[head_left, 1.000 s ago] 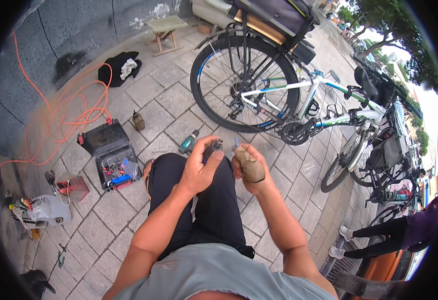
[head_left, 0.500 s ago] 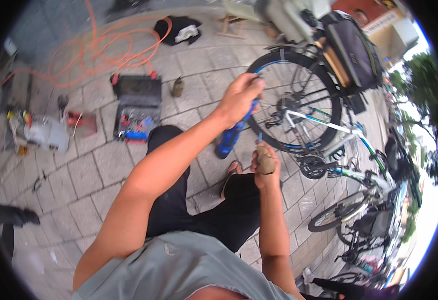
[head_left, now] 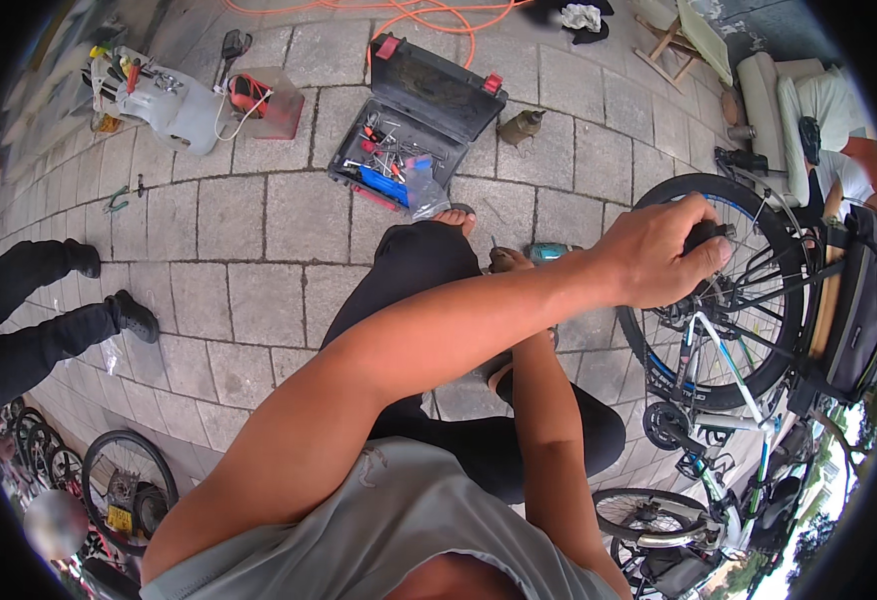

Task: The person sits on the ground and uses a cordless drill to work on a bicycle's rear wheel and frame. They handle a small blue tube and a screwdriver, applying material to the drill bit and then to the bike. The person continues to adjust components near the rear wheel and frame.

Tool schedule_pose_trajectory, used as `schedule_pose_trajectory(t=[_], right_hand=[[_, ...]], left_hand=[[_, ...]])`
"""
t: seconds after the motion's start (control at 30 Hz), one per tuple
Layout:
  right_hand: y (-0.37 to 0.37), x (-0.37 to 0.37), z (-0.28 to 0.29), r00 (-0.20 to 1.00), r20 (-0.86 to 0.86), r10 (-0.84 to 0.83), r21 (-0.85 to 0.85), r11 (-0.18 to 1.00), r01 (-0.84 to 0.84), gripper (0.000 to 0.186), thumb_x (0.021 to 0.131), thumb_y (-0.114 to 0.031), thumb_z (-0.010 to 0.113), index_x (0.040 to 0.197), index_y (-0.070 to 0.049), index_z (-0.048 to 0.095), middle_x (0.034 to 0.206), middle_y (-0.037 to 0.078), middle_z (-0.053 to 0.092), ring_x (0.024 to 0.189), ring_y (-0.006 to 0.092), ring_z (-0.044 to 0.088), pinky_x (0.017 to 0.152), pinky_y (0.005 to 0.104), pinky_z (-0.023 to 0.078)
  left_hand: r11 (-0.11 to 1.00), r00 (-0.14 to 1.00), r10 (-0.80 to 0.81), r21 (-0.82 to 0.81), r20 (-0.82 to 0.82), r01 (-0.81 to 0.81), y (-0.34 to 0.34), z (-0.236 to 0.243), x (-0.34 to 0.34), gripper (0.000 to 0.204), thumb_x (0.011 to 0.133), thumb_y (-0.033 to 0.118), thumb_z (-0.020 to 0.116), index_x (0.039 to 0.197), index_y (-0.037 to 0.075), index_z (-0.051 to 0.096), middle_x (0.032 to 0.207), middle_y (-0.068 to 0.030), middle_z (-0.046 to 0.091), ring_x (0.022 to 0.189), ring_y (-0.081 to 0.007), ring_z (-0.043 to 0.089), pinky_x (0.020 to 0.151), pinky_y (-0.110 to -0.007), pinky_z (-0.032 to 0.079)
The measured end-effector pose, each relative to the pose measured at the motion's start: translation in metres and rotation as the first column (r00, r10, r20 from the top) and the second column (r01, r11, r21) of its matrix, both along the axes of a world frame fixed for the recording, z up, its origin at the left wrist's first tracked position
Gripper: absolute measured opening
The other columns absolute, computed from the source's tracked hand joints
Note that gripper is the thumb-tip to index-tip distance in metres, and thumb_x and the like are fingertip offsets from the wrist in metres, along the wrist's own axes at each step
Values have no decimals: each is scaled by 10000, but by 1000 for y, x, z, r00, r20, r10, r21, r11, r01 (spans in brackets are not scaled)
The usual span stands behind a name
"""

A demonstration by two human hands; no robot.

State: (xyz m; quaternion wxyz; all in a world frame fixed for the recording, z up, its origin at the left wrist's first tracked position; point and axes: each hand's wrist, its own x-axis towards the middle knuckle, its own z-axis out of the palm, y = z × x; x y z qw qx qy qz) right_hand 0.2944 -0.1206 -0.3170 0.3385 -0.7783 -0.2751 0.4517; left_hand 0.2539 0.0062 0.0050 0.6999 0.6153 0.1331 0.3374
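White lettering [head_left: 694,393] on black tyre [head_left: 628,320] | left hand [head_left: 664,252] grips dark object [head_left: 701,236] | right hand [head_left: 512,261]: grip unclear

orange hose [head_left: 459,28]: top | folding stool [head_left: 705,42]: upper right | black-trousered legs [head_left: 59,335]: left

The left forearm [head_left: 474,318] partly hides the right hand [head_left: 511,262].

Rough stone, dull plastic, glossy paint

The paving [head_left: 266,305] is rough, matt stone. The toolbox [head_left: 437,85] looks like dull, scuffed plastic, with metal tools [head_left: 389,140] inside and a shiny, clear plastic bag [head_left: 427,190] on its near edge. The drill [head_left: 551,252] shows a plastic casing. At right, the bicycle frame [head_left: 749,424] has glossy paint; its rear tyre [head_left: 694,182] is matt rubber. The shirt [head_left: 399,510] is soft, matt cloth.
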Motion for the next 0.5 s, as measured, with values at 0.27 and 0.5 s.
schedule_pose_trajectory(t=[0.27,0.5], right_hand=[[109,-30,16,900,-428,-77,176,970,167,459,988,-242,707,1366,4,624,937,81,710,749,154,660,632,282,512],[38,22,68,984,-73,-161,-220,965,142,318,1021,-244,661,1237,-19,719,854,29,692,689,109,599,597,289,483]], left_hand=[[996,999,34,-83,35,-31,30,8,-6,543,937,560,655,856,25,692,696,-161,662,680,-324,678,641,-442,503],[985,997,77,-153,-12,-78,30,4,1,449,863,442,627,744,12,669,703,-171,671,687,-335,680,664,-450,506]])
